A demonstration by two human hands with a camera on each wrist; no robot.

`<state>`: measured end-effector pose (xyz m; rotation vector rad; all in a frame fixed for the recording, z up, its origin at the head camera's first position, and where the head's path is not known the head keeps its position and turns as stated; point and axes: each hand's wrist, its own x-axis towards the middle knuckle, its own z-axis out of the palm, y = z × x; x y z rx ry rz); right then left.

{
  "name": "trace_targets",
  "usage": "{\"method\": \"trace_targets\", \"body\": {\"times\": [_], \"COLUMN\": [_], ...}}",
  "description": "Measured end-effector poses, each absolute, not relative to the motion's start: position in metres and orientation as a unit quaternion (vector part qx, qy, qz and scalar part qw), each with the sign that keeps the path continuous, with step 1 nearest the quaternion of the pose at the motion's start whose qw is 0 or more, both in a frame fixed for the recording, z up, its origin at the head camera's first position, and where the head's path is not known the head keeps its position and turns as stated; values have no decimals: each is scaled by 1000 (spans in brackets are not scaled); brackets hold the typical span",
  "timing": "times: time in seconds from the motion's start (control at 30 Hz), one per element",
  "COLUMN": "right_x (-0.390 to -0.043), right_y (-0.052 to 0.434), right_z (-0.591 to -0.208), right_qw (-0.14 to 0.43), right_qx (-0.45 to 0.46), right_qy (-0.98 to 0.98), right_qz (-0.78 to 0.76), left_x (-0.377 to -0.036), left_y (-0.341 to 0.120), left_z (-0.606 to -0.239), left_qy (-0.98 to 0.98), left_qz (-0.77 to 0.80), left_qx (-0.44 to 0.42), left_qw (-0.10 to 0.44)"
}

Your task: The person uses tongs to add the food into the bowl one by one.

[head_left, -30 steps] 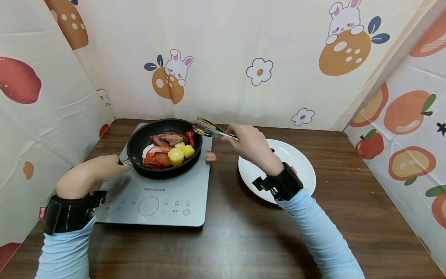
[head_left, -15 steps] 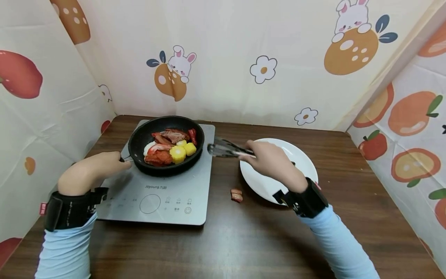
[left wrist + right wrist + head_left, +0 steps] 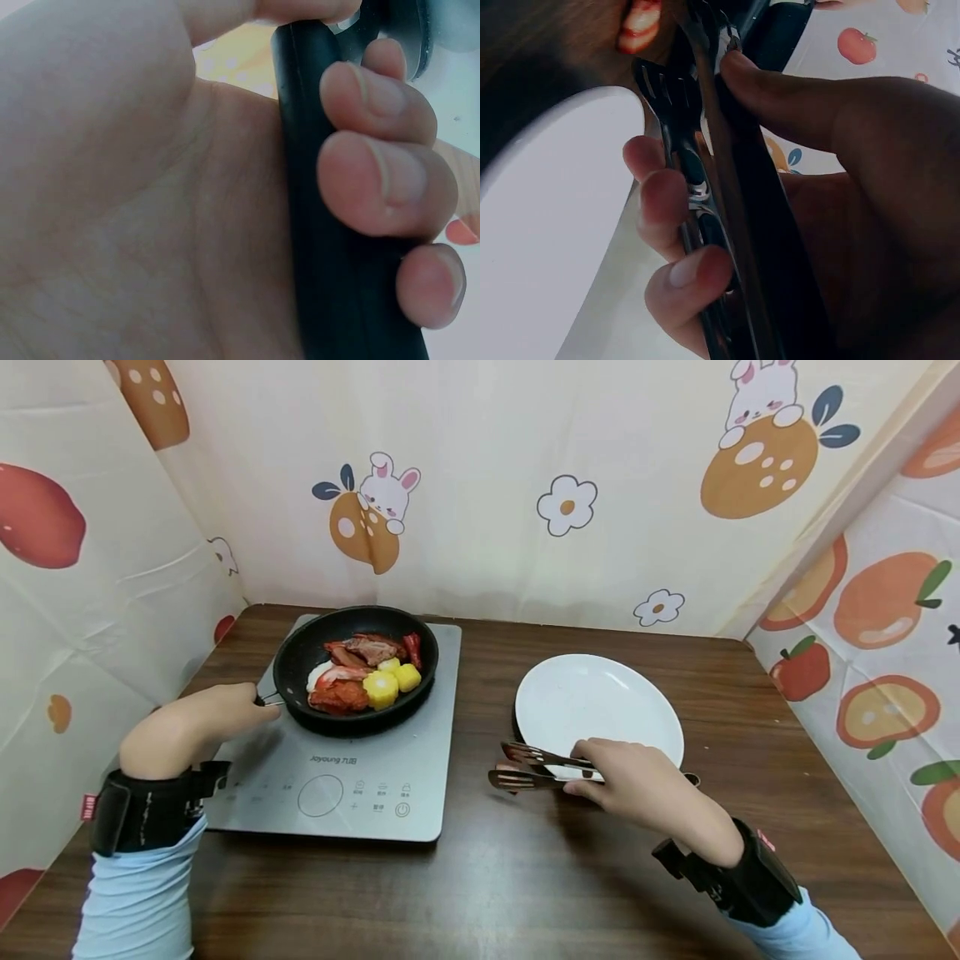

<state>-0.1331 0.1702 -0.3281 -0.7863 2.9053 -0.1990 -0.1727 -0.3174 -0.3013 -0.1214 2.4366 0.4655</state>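
My left hand (image 3: 217, 718) grips the black handle (image 3: 315, 187) of a frying pan (image 3: 360, 625) over the cooktop. In the pan lie meat pieces (image 3: 339, 695), yellow corn chunks (image 3: 381, 689) and a red pepper (image 3: 412, 647). My right hand (image 3: 648, 785) holds metal tongs (image 3: 525, 779), fingers on one arm and thumb on the other. Their spread tips point left, low over the table in front of the plate. A small reddish-brown meat piece (image 3: 640, 26) lies at the tips; in the head view the tongs mostly hide it.
A white plate (image 3: 600, 697) stands on the wooden table (image 3: 480, 893), just behind the tongs. The silver cooktop (image 3: 330, 810) lies at the left under the pan. Printed curtains (image 3: 480, 510) enclose the table at the back and both sides.
The right hand has brought the tongs from the pan's right rim down and right to the meat piece. That piece has moved from the cooktop's right edge onto the table. The left hand stays.
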Motion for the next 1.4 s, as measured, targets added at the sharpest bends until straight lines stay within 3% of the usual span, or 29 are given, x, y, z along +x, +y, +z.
{"method": "trace_targets", "body": {"times": [0.77,1.1,1.4], "right_x": [-134,-170,-206], "right_y": [171,139,79], "right_z": [-329,-303,-297], "right_qw": [-7,-52,-47], "right_qx": [-254,-234,-255], "right_qy": [962,958,939], "right_qz": [-101,-158,-226], "left_x": [-171,-170,-170], "left_y": [-317,-315,-315], "left_z": [-302,-300,-301], "left_qy": [935,934,937], "left_qz": [169,169,162], "left_qx": [-33,-36,-32], "left_qw": [309,313,308]}}
